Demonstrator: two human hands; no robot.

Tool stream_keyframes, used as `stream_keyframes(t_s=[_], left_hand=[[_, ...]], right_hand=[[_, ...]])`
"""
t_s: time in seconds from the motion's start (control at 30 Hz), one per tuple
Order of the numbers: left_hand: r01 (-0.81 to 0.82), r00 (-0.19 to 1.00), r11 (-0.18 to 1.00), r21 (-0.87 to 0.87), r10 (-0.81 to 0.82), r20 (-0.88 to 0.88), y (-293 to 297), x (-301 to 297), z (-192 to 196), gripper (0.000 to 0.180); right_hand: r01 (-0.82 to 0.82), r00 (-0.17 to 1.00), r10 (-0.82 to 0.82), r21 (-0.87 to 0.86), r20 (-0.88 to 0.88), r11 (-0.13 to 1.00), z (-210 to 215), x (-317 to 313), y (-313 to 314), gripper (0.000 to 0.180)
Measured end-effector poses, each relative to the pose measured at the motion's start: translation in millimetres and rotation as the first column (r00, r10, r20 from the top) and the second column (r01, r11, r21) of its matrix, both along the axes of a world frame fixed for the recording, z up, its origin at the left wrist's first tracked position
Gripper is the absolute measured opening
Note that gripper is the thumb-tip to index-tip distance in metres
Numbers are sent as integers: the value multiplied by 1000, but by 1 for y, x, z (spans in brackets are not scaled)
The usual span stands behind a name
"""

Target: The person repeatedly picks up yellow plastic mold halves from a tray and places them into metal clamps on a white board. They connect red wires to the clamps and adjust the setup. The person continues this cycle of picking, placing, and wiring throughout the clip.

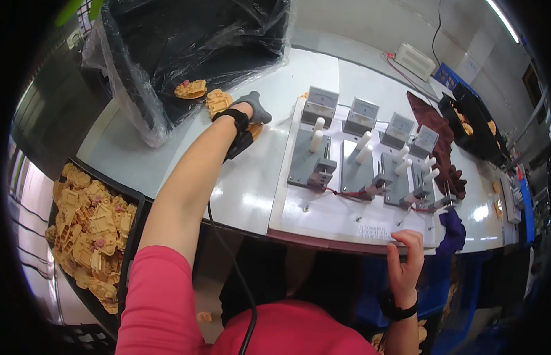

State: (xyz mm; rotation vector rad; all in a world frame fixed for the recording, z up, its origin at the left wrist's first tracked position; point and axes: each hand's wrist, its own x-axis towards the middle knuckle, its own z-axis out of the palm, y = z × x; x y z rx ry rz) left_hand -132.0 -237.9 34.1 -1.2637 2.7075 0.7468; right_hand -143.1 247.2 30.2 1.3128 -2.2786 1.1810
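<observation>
My left hand point(256, 107), in a grey glove with a black strap at the wrist, reaches out over the white table. It is closed on a tan plastic part point(256, 129), which shows partly beneath it; the fingertips are mostly hidden. Beside that hand lies another tan plastic part point(218, 102). A third tan part point(191, 89) lies farther left, by the plastic-lined bin. My right hand point(407, 260) is bare and open, thumb and fingers apart, at the front edge of the white fixture board point(340, 216). A black band circles its wrist.
Several grey clamp fixtures with white pegs and meters point(362, 115) stand on the board. A black bin lined with clear plastic point(192, 41) is at back left. A black crate point(142, 204) heaped with tan parts sits left. Dark red cloth point(444, 142) and a black tray point(474, 127) lie right.
</observation>
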Motion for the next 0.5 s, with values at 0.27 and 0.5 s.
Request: stream_keyframes(t_s=[0.27,0.5], left_hand=[[185,653,794,579,341,-676,0,88,8,39],[493,338,383,781,743,-578,74,161,26,43]], right_hand=[[-209,952,236,-152,193,966,20,37,-84,40],[-191,837,335,-343,432,920,1,26,-140,51]])
